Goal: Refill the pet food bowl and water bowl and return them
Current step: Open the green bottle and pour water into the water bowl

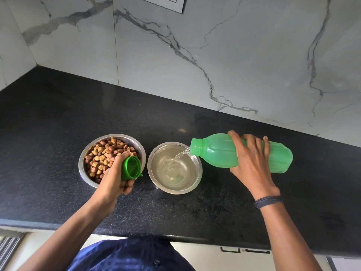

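On the black table (58, 114), two steel bowls sit side by side, near but apart. Food bowl (81, 165), left: heaped with kibble (101, 155), so that half of the job looks done. Water bowl (173, 190), right: a shallow pool, with a thin stream (180, 155) falling in just inside its far-right rim.

Right grip (252, 159) wraps the bottle (214, 151) at mid-body, fingers curled over its top. Bottle lies near horizontal, mouth just over the bowl's rim, base out to the right. Held at the waist, likely so the wrist can trim the tilt and with it the flow. Mouth is low and close to the rim, probably to limit splash.

Left grip (115, 173) is clenched round the cap (131, 168), hovering above the food bowl's near edge, cap's open side toward the water bowl. Cap in hand rather than set down: my guess, ready for re-capping.

Judgement: filling is under way, water bowl well short of full. Neither bowl returned yet. Risk: more tilt and the stream overshoots onto the table.
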`<state>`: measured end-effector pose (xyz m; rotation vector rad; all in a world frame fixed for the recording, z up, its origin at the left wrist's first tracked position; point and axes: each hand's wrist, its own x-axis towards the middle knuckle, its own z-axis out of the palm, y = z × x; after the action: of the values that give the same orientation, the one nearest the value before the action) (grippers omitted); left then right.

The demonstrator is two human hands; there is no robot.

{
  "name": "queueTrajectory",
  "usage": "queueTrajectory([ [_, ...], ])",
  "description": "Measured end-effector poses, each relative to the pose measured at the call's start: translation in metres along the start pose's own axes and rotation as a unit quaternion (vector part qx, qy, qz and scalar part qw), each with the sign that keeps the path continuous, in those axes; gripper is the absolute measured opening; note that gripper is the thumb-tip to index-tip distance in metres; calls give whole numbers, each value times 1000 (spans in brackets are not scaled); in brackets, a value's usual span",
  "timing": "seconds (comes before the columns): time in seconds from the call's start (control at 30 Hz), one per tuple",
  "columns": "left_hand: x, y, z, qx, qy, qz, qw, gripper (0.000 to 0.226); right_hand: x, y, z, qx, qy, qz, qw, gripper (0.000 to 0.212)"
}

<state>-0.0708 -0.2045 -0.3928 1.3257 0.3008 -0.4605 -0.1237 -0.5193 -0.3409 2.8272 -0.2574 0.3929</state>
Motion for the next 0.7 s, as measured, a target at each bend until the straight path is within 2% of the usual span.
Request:
queueTrajectory([
  [0.7, 3, -3, -1, -5, -5, -6, 1000, 40, -1, 1, -2, -7, 14, -6, 1000, 107],
])
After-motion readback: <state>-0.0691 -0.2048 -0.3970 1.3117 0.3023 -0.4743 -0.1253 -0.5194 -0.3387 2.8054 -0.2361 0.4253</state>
